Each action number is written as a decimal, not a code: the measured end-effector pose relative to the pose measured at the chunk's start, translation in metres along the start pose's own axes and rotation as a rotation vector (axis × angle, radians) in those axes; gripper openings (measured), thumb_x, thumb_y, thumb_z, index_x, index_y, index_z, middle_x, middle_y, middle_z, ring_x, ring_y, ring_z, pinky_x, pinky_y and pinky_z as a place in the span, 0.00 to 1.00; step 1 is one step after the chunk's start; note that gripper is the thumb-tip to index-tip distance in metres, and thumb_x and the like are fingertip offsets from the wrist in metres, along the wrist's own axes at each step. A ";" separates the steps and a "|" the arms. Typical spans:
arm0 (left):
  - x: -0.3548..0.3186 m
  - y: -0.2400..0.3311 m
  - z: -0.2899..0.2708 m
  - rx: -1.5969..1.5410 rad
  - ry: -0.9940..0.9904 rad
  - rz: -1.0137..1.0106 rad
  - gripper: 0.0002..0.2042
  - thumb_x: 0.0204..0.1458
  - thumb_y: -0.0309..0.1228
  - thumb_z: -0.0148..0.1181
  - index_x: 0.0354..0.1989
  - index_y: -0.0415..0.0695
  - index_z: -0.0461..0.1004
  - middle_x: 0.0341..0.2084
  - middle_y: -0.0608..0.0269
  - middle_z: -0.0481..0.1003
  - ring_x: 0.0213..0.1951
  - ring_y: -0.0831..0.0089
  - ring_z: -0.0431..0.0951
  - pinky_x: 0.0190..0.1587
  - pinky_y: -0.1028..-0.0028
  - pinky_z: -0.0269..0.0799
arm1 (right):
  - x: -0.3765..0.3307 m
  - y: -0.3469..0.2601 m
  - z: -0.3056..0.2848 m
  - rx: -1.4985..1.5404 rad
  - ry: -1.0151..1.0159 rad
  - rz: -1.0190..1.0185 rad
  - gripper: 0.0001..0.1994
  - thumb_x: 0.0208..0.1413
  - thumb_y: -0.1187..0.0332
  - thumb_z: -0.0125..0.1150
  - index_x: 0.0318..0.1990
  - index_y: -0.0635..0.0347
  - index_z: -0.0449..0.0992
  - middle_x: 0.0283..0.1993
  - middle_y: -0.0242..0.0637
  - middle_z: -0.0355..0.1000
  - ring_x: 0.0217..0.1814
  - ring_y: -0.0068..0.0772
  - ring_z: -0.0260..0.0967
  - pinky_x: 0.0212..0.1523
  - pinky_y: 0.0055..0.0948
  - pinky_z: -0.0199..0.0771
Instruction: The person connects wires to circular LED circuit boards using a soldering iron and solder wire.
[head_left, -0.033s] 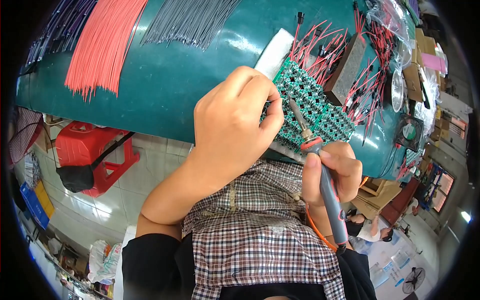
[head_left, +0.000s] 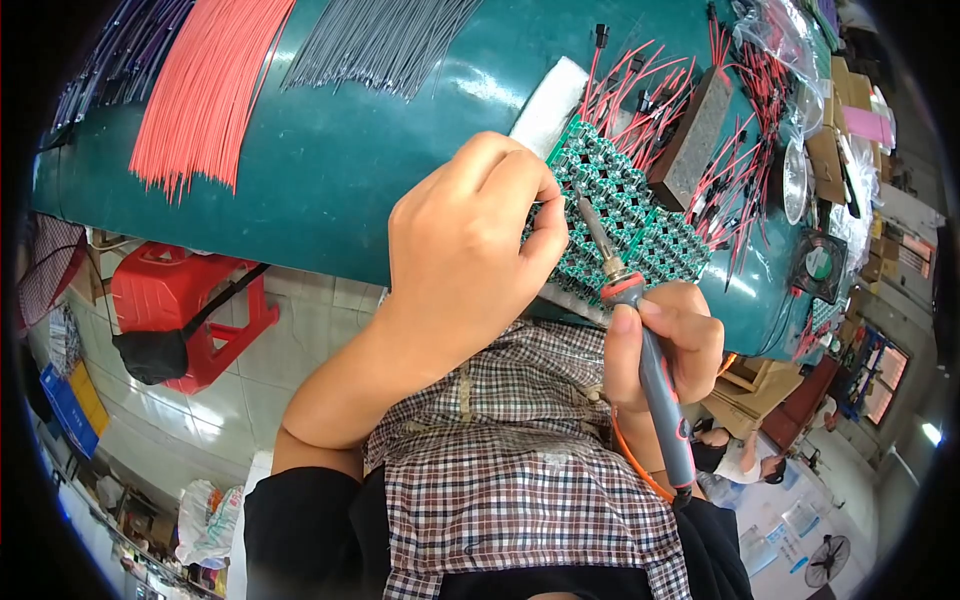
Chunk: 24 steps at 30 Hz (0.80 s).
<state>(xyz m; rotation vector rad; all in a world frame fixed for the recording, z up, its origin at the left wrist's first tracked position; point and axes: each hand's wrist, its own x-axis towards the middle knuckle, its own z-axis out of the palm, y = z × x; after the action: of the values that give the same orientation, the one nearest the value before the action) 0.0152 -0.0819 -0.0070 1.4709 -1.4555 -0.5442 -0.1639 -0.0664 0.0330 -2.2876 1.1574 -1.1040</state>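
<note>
My right hand is closed around the grey and red handle of a soldering iron. Its metal tip points up and left, over a panel of small green circuit boards. My left hand hovers at the panel's left edge, thumb and fingers pinched together. Whatever sits in that pinch is hidden behind the fingers. Red wires with black connectors run from the panel's far side. Under the panel's upper left corner lies a white pad.
A dark rectangular block rests on the wires beside the panel. Bundles of red wires and grey wires lie on the green table. A small fan stands at the right. On the floor is a red stool.
</note>
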 end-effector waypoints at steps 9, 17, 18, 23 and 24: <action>0.001 0.001 -0.005 -0.017 -0.026 -0.018 0.07 0.41 0.18 0.66 0.28 0.43 0.76 0.32 0.65 0.78 0.18 0.81 0.68 0.21 0.80 0.65 | -0.005 0.002 -0.001 0.075 0.050 0.012 0.14 0.47 0.80 0.67 0.35 0.62 0.65 0.24 0.40 0.69 0.18 0.28 0.66 0.18 0.26 0.64; 0.004 0.002 -0.017 -0.056 0.003 -0.078 0.07 0.42 0.20 0.66 0.28 0.42 0.74 0.32 0.64 0.77 0.20 0.78 0.72 0.23 0.77 0.68 | -0.008 0.000 -0.005 0.083 0.055 0.015 0.16 0.47 0.80 0.66 0.38 0.62 0.63 0.25 0.40 0.68 0.20 0.27 0.64 0.20 0.26 0.62; 0.004 0.001 -0.018 -0.056 -0.007 -0.056 0.07 0.43 0.18 0.66 0.29 0.40 0.75 0.34 0.63 0.79 0.19 0.84 0.68 0.23 0.81 0.65 | -0.007 0.000 -0.006 0.083 0.056 0.015 0.16 0.47 0.80 0.66 0.38 0.62 0.63 0.25 0.40 0.68 0.20 0.27 0.64 0.20 0.26 0.62; 0.014 -0.005 -0.015 -0.075 0.023 -0.026 0.06 0.45 0.20 0.65 0.29 0.41 0.75 0.31 0.63 0.79 0.19 0.78 0.73 0.23 0.77 0.68 | 0.002 -0.005 -0.007 0.048 0.072 0.037 0.15 0.47 0.80 0.66 0.36 0.62 0.64 0.26 0.41 0.69 0.21 0.28 0.65 0.20 0.26 0.63; 0.015 -0.006 -0.014 -0.080 0.034 -0.011 0.06 0.45 0.21 0.65 0.29 0.43 0.74 0.29 0.64 0.78 0.18 0.73 0.76 0.24 0.72 0.71 | 0.004 -0.006 -0.006 0.026 0.050 0.030 0.15 0.47 0.80 0.66 0.36 0.62 0.64 0.25 0.40 0.68 0.20 0.28 0.65 0.19 0.27 0.63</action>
<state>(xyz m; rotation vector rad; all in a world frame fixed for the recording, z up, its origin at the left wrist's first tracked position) 0.0331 -0.0928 -0.0017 1.4194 -1.3839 -0.5750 -0.1634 -0.0657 0.0427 -2.2274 1.1854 -1.1649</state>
